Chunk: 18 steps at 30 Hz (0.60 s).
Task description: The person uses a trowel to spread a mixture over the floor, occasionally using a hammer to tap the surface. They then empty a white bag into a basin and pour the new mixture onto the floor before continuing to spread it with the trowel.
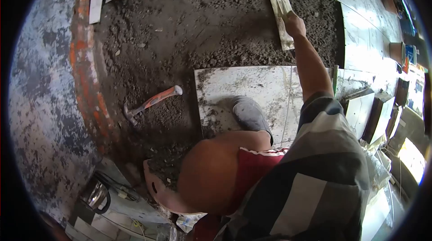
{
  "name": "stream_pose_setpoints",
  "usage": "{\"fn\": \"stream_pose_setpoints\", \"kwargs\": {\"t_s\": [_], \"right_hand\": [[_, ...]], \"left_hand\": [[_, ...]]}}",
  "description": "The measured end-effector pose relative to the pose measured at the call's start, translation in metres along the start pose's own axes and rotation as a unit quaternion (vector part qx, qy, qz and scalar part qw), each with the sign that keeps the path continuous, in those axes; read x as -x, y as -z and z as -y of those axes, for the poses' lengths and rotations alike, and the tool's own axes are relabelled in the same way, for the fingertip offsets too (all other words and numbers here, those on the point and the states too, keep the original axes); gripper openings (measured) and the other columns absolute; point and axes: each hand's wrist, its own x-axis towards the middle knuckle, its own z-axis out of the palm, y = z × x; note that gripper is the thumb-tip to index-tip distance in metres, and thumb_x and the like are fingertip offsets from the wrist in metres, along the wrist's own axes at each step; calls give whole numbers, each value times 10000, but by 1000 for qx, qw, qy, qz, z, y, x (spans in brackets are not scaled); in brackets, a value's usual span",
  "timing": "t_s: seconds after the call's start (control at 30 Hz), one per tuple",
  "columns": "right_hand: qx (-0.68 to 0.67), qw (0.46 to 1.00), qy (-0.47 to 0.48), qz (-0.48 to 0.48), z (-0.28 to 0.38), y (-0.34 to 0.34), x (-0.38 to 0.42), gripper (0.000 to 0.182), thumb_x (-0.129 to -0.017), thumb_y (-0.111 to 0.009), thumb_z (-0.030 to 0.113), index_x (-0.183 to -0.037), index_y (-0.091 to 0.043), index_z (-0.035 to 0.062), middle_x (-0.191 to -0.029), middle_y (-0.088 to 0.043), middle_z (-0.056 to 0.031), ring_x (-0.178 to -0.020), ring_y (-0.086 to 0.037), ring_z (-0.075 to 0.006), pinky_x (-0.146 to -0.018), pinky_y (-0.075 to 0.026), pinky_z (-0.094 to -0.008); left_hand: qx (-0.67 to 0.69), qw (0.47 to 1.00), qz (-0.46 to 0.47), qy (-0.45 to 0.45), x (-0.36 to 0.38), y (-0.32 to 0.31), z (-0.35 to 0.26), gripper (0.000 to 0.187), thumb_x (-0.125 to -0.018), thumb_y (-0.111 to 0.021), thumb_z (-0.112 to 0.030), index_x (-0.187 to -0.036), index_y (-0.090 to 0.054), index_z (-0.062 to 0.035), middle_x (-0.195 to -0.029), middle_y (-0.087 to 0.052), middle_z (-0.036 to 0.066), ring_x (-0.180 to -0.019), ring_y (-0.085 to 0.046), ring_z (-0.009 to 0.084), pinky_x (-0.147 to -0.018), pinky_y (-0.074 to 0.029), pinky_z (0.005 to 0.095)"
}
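Note:
My right hand (294,25) is closed around the handle of a long pale float (275,6), its flat blade lying on the dark, crumbly mortar bed (189,25). Smeared mortar marks the float's surface. A claw hammer (155,100) with an orange and grey handle rests on the mortar at the left, well away from my hand. Below the float are laid tiles (252,79) dusted with dirt, and my shoe (249,112) stands on them. My left hand is out of sight.
A paint-worn wall (40,83) with exposed brick runs along the left. Laid tiles (364,29) border the bed at the top and right. Stacked tiles (360,110) stand at the right. By my knee sits a pink basin (155,187) with dark mix.

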Motion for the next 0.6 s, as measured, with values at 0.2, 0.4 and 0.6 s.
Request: {"fn": "stream_pose_setpoints", "kwargs": {"t_s": [0.2,0.4,0.6], "right_hand": [[-35,986,-161,-36,-43,-6,-17,367,-882,-514,369,-1146,-603,130,-1101,-647,-201,-1074,-597,-381,-894,-472,-451],[2,985,-171,-31,-86,-8,-33,340,-893,-508,360,-1124,-621,138,-1089,-650,-205,-1062,-608,-366,-892,-484,-428],[-5,969,-244,-40,-162,-4,-34,504,-879,-519,498,-1134,-613,74,-1125,-636,-215,-1071,-600,-388,-897,-477,-452]], "left_hand": [[61,997,-17,47,-65,99,-62,494,-907,-523,-467,-1232,-544,-96,-1333,-394,259,-1200,-391,491,-862,-372,625],[49,997,-8,53,-83,127,-83,545,-919,-504,-465,-1319,-471,-96,-1361,-362,266,-1241,-328,534,-902,-345,655],[-7,1000,20,3,-68,97,-51,555,-933,-478,-452,-1365,-416,-109,-1408,-319,255,-1286,-280,522,-938,-324,656]]}}
